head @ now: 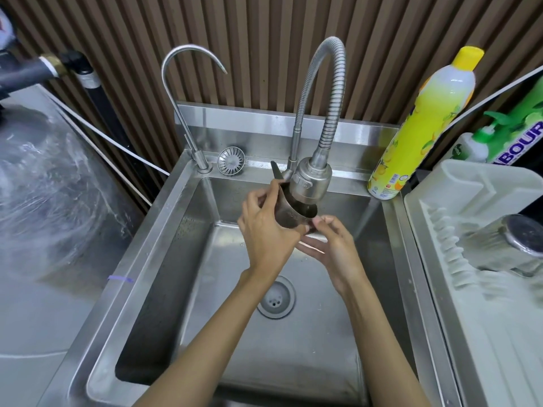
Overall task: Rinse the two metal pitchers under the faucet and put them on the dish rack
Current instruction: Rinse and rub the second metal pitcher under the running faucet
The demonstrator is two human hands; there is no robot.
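A small metal pitcher (291,211) is held tilted right under the spray head of the flexible faucet (311,179), above the steel sink (164,259). My left hand (269,230) grips the pitcher round its left side and body. My right hand (332,245) holds it from below and right, thumb at its lower rim. The faucet head covers part of the pitcher's mouth. I cannot tell whether water is running. A second metal pitcher (508,245) lies upside down on the white dish rack (435,230) at the right.
A thin gooseneck tap (188,92) and a loose sink strainer (231,160) stand at the back left of the sink. A yellow dish-soap bottle (423,124) stands at the back right corner. The drain (276,298) is in the basin floor. A wet steel counter (44,201) lies left.
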